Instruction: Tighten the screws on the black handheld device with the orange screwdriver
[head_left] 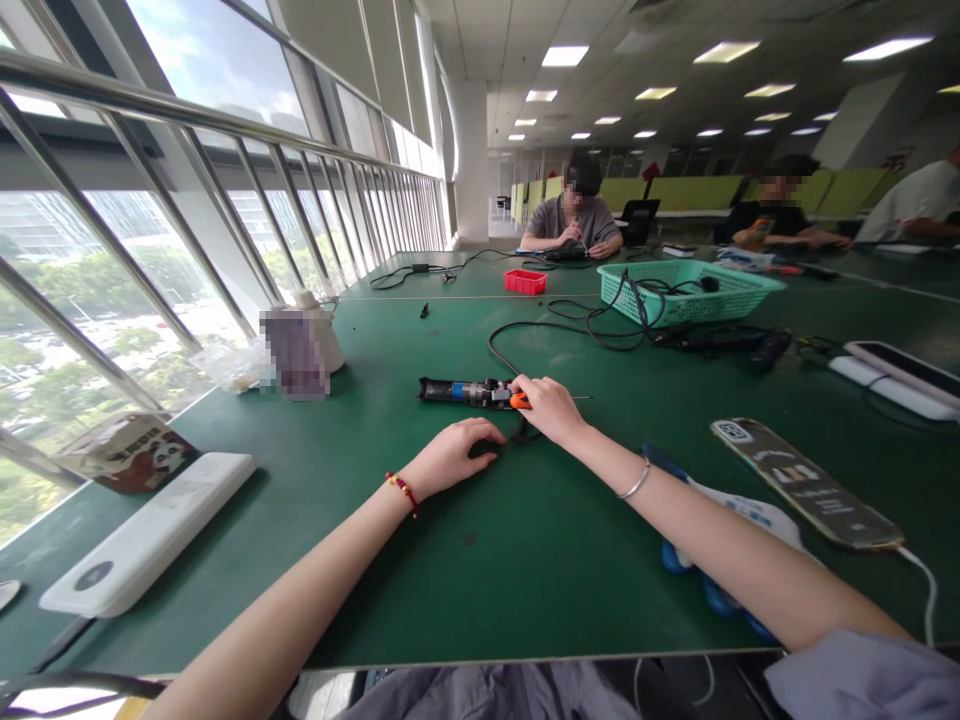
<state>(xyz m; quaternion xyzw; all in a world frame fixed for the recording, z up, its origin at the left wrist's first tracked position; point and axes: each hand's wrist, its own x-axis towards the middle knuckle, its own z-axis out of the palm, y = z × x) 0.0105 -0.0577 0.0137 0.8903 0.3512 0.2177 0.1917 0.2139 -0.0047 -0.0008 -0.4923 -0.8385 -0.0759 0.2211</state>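
On the green table (420, 590) lies a blue-banded black device (471, 392).

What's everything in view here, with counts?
table: 1, green, centre
device: 1, black and blue, centre
tool: 1, orange, in right hand
cables: several, black, centre
tray: 1, red, centre
basket: 1, green, right of centre
phones: at least 2, dark and pale, right
gloves: count unclear, blue and white, right
slim box: 1, white, front left
panda container: 1, brown and white, left
jug-like container: 1, cream, left
plastic bag: 1, clear, left
railing: 1, silver, left
windows: several, clear, left
ceiling lights: many, white, overhead
other people: 3, dark and pale tops, far side
left hand: 1, red bracelet, near device
right hand: 1, silver bangle, holding tool
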